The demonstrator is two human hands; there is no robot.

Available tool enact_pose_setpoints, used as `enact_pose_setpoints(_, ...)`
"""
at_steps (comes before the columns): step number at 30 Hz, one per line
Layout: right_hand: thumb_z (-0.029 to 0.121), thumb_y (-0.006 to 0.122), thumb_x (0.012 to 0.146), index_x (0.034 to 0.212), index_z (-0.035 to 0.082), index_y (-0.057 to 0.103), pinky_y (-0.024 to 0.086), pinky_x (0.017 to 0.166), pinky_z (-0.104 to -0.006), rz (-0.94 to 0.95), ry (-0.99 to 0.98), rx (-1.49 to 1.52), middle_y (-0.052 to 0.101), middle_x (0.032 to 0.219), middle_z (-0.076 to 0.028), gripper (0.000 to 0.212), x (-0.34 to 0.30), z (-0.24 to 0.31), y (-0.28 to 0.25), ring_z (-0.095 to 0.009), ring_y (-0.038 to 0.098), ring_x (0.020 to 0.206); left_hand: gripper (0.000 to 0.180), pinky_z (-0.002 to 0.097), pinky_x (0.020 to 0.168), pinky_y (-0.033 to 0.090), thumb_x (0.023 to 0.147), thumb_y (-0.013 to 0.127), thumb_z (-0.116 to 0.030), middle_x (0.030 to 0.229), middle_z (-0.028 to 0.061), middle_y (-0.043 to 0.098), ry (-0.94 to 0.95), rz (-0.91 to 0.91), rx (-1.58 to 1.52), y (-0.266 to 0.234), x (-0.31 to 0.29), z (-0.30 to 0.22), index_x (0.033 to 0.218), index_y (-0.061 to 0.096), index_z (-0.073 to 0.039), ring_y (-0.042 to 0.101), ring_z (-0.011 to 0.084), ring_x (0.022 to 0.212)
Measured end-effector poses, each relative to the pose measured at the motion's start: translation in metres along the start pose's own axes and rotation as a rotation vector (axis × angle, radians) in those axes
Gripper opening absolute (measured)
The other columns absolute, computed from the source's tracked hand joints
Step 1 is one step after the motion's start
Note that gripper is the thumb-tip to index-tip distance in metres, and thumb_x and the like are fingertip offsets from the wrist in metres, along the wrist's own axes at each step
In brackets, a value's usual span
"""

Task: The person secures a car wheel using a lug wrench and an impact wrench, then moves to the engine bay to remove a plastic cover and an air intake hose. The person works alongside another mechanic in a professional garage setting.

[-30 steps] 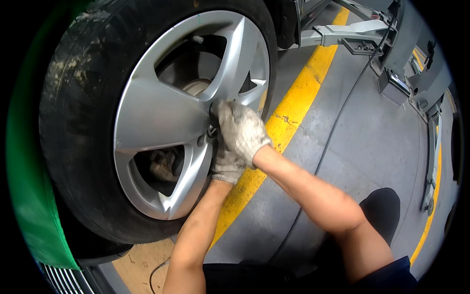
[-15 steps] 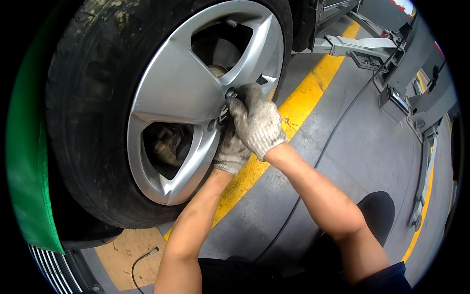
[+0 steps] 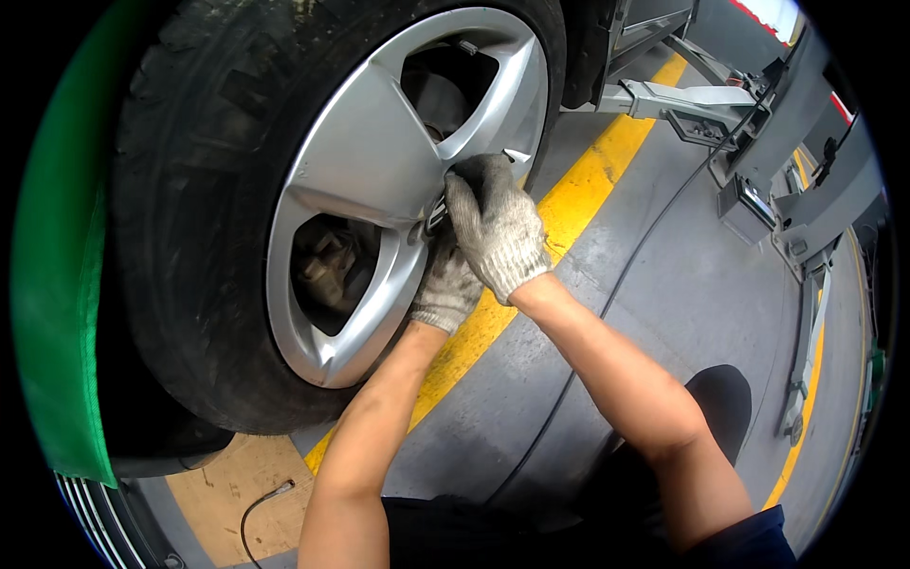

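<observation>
A car wheel with a silver alloy rim [image 3: 355, 156] and a black tyre [image 3: 204, 275] stands upright in front of me. My right hand [image 3: 498, 223], in a dirty whitish knit glove, is closed at the hub with its fingers curled inward. Just below it, my left hand [image 3: 447, 284], gloved the same way, reaches up to the hub; its fingers are largely hidden behind the right hand. A small dark piece with light marks [image 3: 436, 214] shows beside the right fingers at the hub. What the fingers hold is mostly covered.
Green sheeting [image 3: 57, 275] hangs at the left. A tan board [image 3: 237, 484] lies below the tyre with a black cable end [image 3: 275, 492] on it. A yellow stripe [image 3: 588, 190] and a dark hose [image 3: 621, 284] cross the grey floor. Grey lift arms [image 3: 682, 98] stand far right.
The wheel sits slightly farther right in view. My right fingers have closed in at the hub and now cover a dark round piece that showed above them before. My left hand stays low at the hub.
</observation>
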State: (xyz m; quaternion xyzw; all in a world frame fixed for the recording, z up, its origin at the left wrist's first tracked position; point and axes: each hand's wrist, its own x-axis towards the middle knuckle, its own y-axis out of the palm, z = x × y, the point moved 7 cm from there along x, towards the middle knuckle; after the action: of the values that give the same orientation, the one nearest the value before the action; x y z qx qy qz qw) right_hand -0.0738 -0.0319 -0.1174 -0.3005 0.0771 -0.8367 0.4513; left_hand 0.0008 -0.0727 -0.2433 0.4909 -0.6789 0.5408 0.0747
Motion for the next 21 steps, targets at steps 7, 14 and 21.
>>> enact_pose_setpoints(7, 0.027, 0.059, 0.101, 0.113, 0.0, 0.06, 0.056, 0.087, -0.0524, 0.0, -0.029, -0.023, 0.071, 0.106, -0.028, 0.03, 0.003, -0.002, 0.004, -0.047, 0.07, 0.096, 0.054, 0.0461, 0.114, 0.041, 0.1, 0.062, -0.021, 0.14, 0.0227, 0.053, -0.069, 0.049, -0.091, -0.003, -0.005, -0.002, 0.146, 0.044, 0.002, 0.049, 0.0358, 0.135)
enact_pose_setpoints(14, 0.032, 0.06, 0.104, 0.112, -0.005, 0.063, 0.058, 0.067, -0.0355, 0.08, 0.357, 0.297, 0.072, 0.087, -0.014, 0.039, 0.004, -0.028, 0.015, -0.02, 0.069, 0.072, 0.059, 0.0416, 0.117, 0.037, 0.101, 0.062, -0.03, 0.147, 0.0216, 0.048, -0.101, 0.18, 0.007, 0.011, -0.018, 0.023, 0.149, 0.043, -0.002, 0.046, 0.0333, 0.139)
enact_pose_setpoints(21, 0.025, 0.06, 0.103, 0.119, -0.006, 0.06, 0.06, 0.077, -0.0402, -0.045, 0.102, 0.204, 0.073, 0.095, -0.019, 0.035, 0.008, -0.013, -0.001, -0.028, 0.073, 0.086, 0.056, 0.0432, 0.118, 0.035, 0.102, 0.059, -0.024, 0.147, 0.0219, 0.047, -0.096, 0.103, -0.059, 0.008, -0.007, 0.01, 0.15, 0.04, 0.0, 0.046, 0.0337, 0.138)
